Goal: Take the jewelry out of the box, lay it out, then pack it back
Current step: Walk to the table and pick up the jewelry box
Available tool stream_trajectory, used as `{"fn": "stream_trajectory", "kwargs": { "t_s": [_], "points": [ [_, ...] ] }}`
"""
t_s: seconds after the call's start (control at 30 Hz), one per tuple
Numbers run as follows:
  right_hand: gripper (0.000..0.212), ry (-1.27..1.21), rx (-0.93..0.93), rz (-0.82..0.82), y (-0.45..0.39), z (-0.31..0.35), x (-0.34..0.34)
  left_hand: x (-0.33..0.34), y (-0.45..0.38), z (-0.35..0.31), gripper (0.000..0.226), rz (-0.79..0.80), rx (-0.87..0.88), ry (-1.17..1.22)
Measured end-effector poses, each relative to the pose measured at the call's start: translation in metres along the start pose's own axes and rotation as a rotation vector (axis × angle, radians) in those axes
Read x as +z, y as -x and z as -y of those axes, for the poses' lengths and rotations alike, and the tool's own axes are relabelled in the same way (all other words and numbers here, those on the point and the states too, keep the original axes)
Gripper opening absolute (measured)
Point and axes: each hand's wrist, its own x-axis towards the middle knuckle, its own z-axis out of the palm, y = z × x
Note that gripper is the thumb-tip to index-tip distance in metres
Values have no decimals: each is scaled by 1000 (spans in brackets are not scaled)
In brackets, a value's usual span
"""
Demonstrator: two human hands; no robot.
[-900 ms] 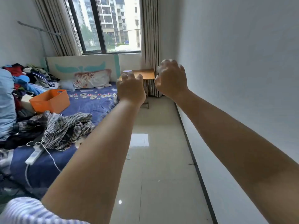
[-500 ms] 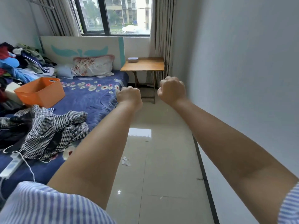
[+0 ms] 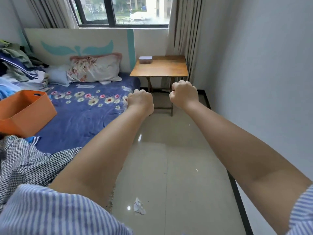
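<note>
while both fists hang in the air, a small box waits on a far table

on the back left corner of a wooden folding table point(image 3: 159, 67) sits a small box point(image 3: 145, 59) with a pale lid over a darker body. the lid is on, so what it holds cannot be seen. an orange bin point(image 3: 25, 114) rests on the bed point(image 3: 81, 114) at the left; its inside is not visible from this angle.

the table stands under a window point(image 3: 122, 11), between the bed's headboard and a curtain by the right wall. the bed has a blue flowered cover, a floral pillow point(image 3: 94, 68), a heap of clothes and a checked garment point(image 3: 30, 163). glossy pale tiles cover the floor point(image 3: 169, 167), where a crumpled scrap of paper point(image 3: 139, 206) lies.

two bare forearms in striped short sleeves reach forward over the floor. the left hand point(image 3: 140, 101) and the right hand point(image 3: 184, 94) are each curled into a fist, knuckles up, apart from each other, holding nothing visible and touching nothing. both are well short of the box.
</note>
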Motion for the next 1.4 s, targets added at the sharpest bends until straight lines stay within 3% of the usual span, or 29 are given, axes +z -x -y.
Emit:
{"fn": "stream_trajectory", "kwargs": {
  "t_s": [0.23, 0.5, 0.77, 1.07, 1.4],
  "points": [
    [28, -68, 22, 63, -184, -34, 101, 62, -202, 26, 31, 25, 29, 13],
    [27, -141, 17, 169, -412, -85, 205, 128, -439, 59, 30, 127, -55, -3],
    [24, -154, -2, 261, -621, -94, 317, 193, -654, 114, 30, 167, -63, -10],
    [25, -151, 148, 284, -845, -107, 434, 262, -900, 193, 30, 254, -13, -54],
    [25, -166, 267, 350, -1045, -154, 553, 346, -1117, 226, 26, 361, -19, -8]
  ]
}}
